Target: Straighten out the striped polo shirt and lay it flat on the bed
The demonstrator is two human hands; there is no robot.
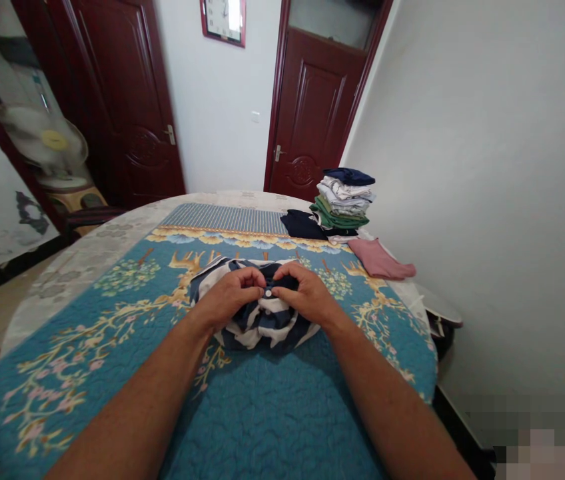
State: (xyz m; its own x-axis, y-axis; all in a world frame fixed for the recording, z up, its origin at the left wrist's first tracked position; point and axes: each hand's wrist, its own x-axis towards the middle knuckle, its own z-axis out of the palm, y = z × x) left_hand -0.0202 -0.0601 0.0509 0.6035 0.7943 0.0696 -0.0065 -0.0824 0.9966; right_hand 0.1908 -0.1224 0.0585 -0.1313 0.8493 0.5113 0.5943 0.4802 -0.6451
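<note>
A navy-and-white striped shirt (262,327) lies bunched on a teal quilted cover (272,400) with a tree-and-blossom pattern. My left hand (230,298) and my right hand (305,293) meet on the gathered cloth at the top of the shirt. Their fingertips pinch the fabric on either side of a small white button (268,293). Much of the shirt's shape is hidden by its folds and by my hands.
A stack of folded clothes (345,200) and a dark navy garment (302,225) lie at the far right of the round table (87,260). A pink folded garment (378,259) hangs near the right edge, beside a white wall (462,167). Dark red doors stand behind.
</note>
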